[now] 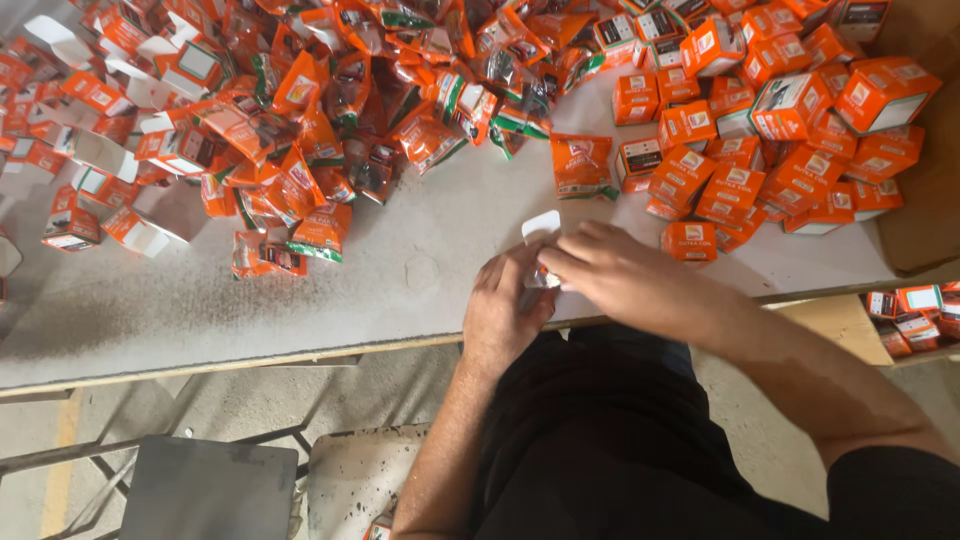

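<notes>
My left hand and my right hand meet at the near edge of a grey table. Between them they hold a small box with a white open flap; most of the box is hidden under my fingers. A flat orange sachet lies just beyond my hands. One closed orange box stands right next to my right hand.
A heap of orange sachets and open flat boxes covers the table's far left. Several closed orange boxes pile at the far right. More boxes sit on a lower shelf at right. A grey stool stands below.
</notes>
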`<act>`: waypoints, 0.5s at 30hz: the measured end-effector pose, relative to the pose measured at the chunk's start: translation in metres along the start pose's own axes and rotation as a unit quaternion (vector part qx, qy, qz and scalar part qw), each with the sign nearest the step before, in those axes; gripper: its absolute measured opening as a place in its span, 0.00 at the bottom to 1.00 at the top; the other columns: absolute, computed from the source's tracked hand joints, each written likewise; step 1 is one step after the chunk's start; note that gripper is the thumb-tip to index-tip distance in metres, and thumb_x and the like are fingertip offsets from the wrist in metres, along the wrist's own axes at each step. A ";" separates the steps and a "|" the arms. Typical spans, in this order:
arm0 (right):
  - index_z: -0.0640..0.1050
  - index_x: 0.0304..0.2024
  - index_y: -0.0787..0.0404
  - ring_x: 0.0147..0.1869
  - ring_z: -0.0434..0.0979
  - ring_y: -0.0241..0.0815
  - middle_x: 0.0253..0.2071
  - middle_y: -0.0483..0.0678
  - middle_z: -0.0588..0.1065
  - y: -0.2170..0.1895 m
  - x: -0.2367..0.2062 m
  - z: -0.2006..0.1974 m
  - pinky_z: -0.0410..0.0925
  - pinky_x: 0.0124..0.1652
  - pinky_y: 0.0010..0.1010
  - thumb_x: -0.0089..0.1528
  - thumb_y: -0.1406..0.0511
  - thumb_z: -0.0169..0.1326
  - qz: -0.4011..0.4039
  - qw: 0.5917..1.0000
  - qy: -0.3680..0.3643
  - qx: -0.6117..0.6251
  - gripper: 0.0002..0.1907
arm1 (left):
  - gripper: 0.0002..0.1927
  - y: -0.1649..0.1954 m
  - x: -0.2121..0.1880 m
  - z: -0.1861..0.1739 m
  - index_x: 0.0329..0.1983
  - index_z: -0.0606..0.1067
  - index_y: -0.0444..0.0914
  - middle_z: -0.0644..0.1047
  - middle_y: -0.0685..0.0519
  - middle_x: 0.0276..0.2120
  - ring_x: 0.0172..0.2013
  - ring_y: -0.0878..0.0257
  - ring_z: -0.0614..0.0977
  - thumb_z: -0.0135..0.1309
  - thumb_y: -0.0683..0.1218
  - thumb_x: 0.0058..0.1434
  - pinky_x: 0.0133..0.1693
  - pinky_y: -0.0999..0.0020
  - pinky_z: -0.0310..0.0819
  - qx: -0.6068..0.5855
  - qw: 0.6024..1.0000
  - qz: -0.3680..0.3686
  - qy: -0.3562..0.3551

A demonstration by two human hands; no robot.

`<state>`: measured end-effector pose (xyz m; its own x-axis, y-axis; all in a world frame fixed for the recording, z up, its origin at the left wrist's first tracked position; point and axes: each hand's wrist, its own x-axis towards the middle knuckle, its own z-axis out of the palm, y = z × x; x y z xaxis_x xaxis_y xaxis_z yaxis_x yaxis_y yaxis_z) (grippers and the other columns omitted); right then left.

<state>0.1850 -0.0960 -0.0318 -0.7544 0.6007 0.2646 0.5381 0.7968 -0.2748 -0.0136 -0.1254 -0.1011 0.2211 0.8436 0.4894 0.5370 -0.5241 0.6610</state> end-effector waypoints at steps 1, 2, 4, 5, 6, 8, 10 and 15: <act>0.72 0.53 0.62 0.56 0.73 0.55 0.47 0.53 0.73 0.006 0.003 0.001 0.66 0.54 0.44 0.61 0.66 0.55 0.006 0.999 -0.017 0.031 0.18 | 0.33 -0.001 0.000 0.000 0.60 0.69 0.38 0.78 0.47 0.56 0.56 0.47 0.80 0.66 0.37 0.49 0.58 0.53 0.74 -0.001 1.000 0.013 0.005; 0.72 0.51 0.61 0.55 0.73 0.54 0.47 0.52 0.73 0.010 0.004 0.002 0.66 0.54 0.44 0.63 0.64 0.57 0.011 0.998 -0.032 0.060 0.15 | 0.32 -0.002 0.001 0.000 0.58 0.69 0.38 0.78 0.46 0.56 0.56 0.46 0.80 0.66 0.37 0.49 0.58 0.53 0.74 0.000 1.000 0.029 0.012; 0.71 0.51 0.63 0.53 0.74 0.52 0.47 0.54 0.72 0.015 0.002 0.006 0.68 0.51 0.41 0.62 0.62 0.60 0.053 0.990 0.063 0.114 0.19 | 0.32 -0.006 0.003 0.000 0.57 0.69 0.38 0.78 0.46 0.56 0.56 0.46 0.80 0.67 0.37 0.49 0.58 0.53 0.74 -0.002 0.999 0.037 0.008; 0.70 0.52 0.64 0.51 0.74 0.51 0.48 0.54 0.71 0.016 0.000 0.009 0.69 0.50 0.40 0.61 0.61 0.62 0.074 0.981 0.108 0.142 0.22 | 0.31 -0.008 0.003 0.001 0.56 0.69 0.38 0.78 0.46 0.55 0.55 0.46 0.80 0.67 0.37 0.49 0.57 0.54 0.75 -0.005 0.999 0.038 0.006; 0.72 0.52 0.63 0.53 0.74 0.53 0.49 0.54 0.72 0.016 -0.001 0.012 0.69 0.51 0.41 0.61 0.63 0.61 0.035 0.985 0.130 0.112 0.20 | 0.32 -0.010 0.003 0.003 0.58 0.68 0.37 0.78 0.45 0.54 0.54 0.46 0.80 0.67 0.38 0.50 0.56 0.54 0.75 -0.011 1.000 0.016 0.000; 0.74 0.54 0.62 0.56 0.74 0.56 0.51 0.55 0.73 0.015 -0.003 0.019 0.69 0.54 0.43 0.62 0.66 0.59 -0.041 0.983 0.171 0.057 0.18 | 0.33 -0.012 0.001 0.006 0.61 0.67 0.35 0.78 0.45 0.51 0.52 0.46 0.81 0.67 0.39 0.53 0.54 0.55 0.76 -0.021 0.999 -0.032 -0.017; 0.76 0.50 0.62 0.55 0.75 0.55 0.50 0.52 0.75 0.019 -0.001 0.023 0.69 0.55 0.45 0.59 0.68 0.60 -0.035 0.988 0.147 0.005 0.16 | 0.32 -0.012 -0.001 0.006 0.61 0.68 0.36 0.79 0.45 0.51 0.51 0.48 0.82 0.66 0.39 0.53 0.52 0.57 0.79 -0.036 0.997 -0.053 -0.039; 0.76 0.53 0.66 0.58 0.74 0.55 0.52 0.52 0.75 0.017 -0.002 0.032 0.68 0.57 0.44 0.64 0.68 0.59 0.038 0.976 0.194 0.086 0.15 | 0.30 -0.005 -0.003 0.005 0.58 0.69 0.37 0.77 0.42 0.55 0.53 0.43 0.81 0.67 0.41 0.52 0.54 0.54 0.77 0.032 0.999 0.032 0.016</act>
<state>0.1838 -0.0861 -0.0671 -0.4968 0.6642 0.5586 0.4916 0.7458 -0.4495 -0.0129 -0.1249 -0.1088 0.2305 0.8037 0.5486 0.5741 -0.5675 0.5902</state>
